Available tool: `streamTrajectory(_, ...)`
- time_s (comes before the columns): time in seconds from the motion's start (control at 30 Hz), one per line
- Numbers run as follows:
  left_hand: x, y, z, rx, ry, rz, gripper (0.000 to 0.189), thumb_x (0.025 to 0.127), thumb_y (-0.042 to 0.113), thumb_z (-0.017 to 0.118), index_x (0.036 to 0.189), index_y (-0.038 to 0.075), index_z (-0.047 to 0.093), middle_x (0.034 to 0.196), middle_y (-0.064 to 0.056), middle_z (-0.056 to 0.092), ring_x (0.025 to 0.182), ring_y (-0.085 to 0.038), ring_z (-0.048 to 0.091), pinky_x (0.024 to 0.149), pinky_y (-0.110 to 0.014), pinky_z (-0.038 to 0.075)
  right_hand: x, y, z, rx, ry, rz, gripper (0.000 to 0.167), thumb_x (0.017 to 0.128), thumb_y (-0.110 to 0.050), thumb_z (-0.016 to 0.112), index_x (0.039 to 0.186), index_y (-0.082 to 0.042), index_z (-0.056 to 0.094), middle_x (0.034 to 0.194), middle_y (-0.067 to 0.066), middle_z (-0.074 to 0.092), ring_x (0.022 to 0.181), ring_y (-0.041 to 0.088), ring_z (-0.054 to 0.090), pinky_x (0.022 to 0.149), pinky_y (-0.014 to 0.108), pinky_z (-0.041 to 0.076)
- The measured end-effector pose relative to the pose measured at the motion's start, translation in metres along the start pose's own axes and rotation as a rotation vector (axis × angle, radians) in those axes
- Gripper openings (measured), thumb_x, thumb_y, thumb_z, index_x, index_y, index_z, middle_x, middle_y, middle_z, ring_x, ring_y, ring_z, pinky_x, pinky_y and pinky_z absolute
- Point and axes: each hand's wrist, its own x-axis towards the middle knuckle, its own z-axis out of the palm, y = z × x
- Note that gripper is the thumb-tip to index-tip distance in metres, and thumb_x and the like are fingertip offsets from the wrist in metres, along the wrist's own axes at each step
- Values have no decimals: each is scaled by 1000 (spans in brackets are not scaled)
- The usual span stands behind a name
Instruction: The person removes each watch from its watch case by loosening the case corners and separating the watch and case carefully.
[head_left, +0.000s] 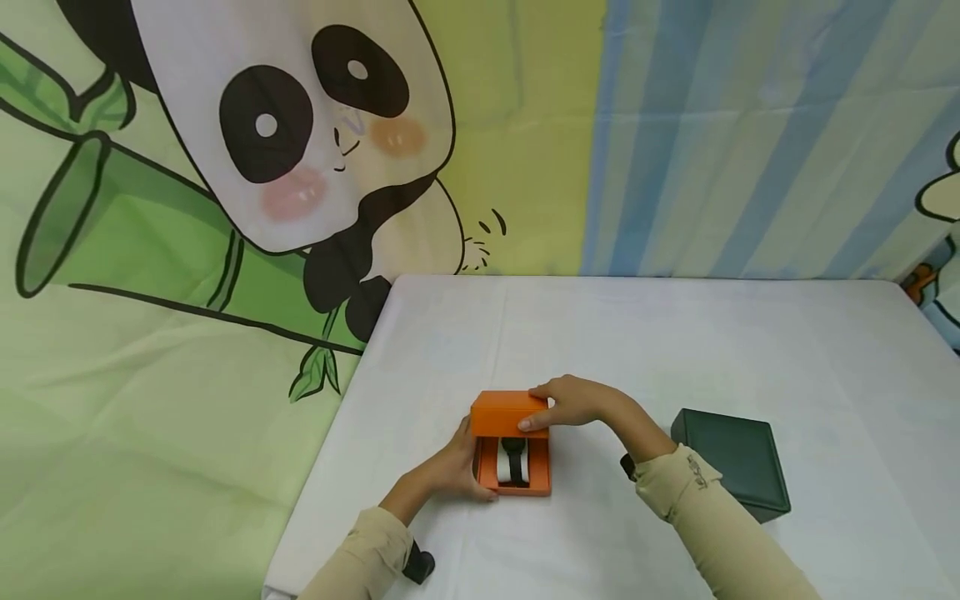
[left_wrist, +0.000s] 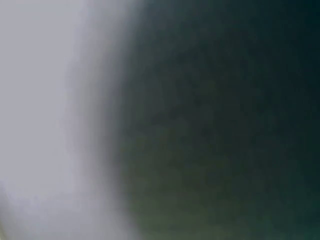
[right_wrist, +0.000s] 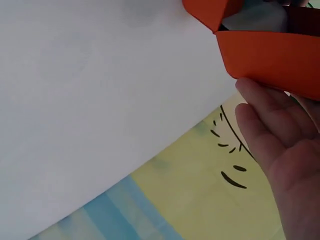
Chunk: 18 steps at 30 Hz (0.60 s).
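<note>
An orange watch box (head_left: 513, 492) sits on the white-covered table, its hinged lid (head_left: 504, 414) raised partway. Inside, a black watch (head_left: 513, 461) is wrapped round a white cushion (head_left: 503, 462). My left hand (head_left: 450, 465) grips the box along its left side, thumb at the front corner and fingers toward the back. With thumb in front and fingers on top, my right hand (head_left: 573, 402) pinches the lid's right end. In the right wrist view, fingers of the right hand (right_wrist: 280, 125) lie against the orange lid (right_wrist: 270, 57). The left wrist view is dark and blurred.
A dark green box (head_left: 738, 458), closed, stands on the table (head_left: 637, 333) to the right, partly behind my right sleeve (head_left: 720, 517). Behind the table hangs a printed cloth (head_left: 525, 125) with a panda and stripes. The table's left edge runs beside my left arm.
</note>
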Motion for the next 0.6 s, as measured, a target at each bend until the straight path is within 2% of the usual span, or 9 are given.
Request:
streamTrajectory(0.07, 0, 2, 1, 15, -4, -22, 128, 56, 39, 85, 145, 9, -1, 144, -18, 16, 131, -28, 27, 106, -44, 31, 1, 2, -1, 31, 55, -3, 66, 85, -51, 55, 127, 0, 52, 125, 17, 55, 116, 32, 51, 95, 47, 41)
streamTrajectory(0.13, -1, 2, 2, 18, -12, -46, 132, 56, 40, 85, 145, 3, -5, 146, -20, 14, 134, -29, 24, 107, -44, 29, 4, 4, -1, 67, 120, 9, 58, 88, -50, 51, 114, 1, 60, 108, 15, 63, 100, 29, 58, 84, 42, 47)
streamTrajectory(0.2, -3, 2, 3, 9, -26, -71, 136, 56, 41, 85, 144, 0, -10, 147, -21, 11, 136, -30, 21, 108, -45, 28, 9, 5, 0, 96, 194, 28, 50, 90, -48, 48, 101, -2, 64, 93, 10, 64, 85, 23, 58, 72, 36, 47)
streamTrajectory(0.27, -2, 1, 4, 2, -37, -86, 138, 57, 42, 84, 143, 2, -15, 148, -19, 9, 137, -29, 19, 109, -44, 27, 13, 6, -1, 127, 259, 69, 46, 92, -47, 46, 94, -5, 64, 85, 9, 63, 76, 20, 55, 66, 33, 43)
streamTrajectory(0.33, 0, 1, 4, -6, -35, -89, 139, 57, 42, 84, 143, 5, -18, 148, -18, 9, 137, -28, 20, 109, -44, 27, 16, 5, -3, 132, 308, 99, 49, 92, -47, 45, 99, -3, 64, 91, 11, 64, 79, 21, 57, 68, 34, 46)
streamTrajectory(0.47, 4, 2, 1, -12, -39, -108, 139, 57, 42, 84, 143, 10, -21, 149, -16, 8, 137, -26, 18, 109, -42, 27, 16, 0, 2, 132, 454, 155, 59, 91, -49, 46, 125, -1, 52, 117, 18, 60, 99, 31, 59, 82, 44, 48)
streamTrajectory(0.53, 4, 3, 0, -10, -45, -117, 139, 57, 42, 84, 143, 10, -21, 149, -15, 7, 138, -26, 17, 109, -42, 27, 12, -4, 11, 119, 567, 165, 68, 89, -50, 50, 138, -3, 37, 132, 19, 49, 111, 34, 54, 86, 47, 47)
streamTrajectory(0.6, 4, 5, 0, -5, -55, -120, 139, 58, 42, 84, 143, 9, -22, 150, -15, 6, 138, -25, 16, 110, -41, 26, 7, -8, 23, 106, 707, 132, 78, 87, -47, 55, 144, -5, 24, 143, 18, 34, 123, 35, 44, 92, 48, 44)
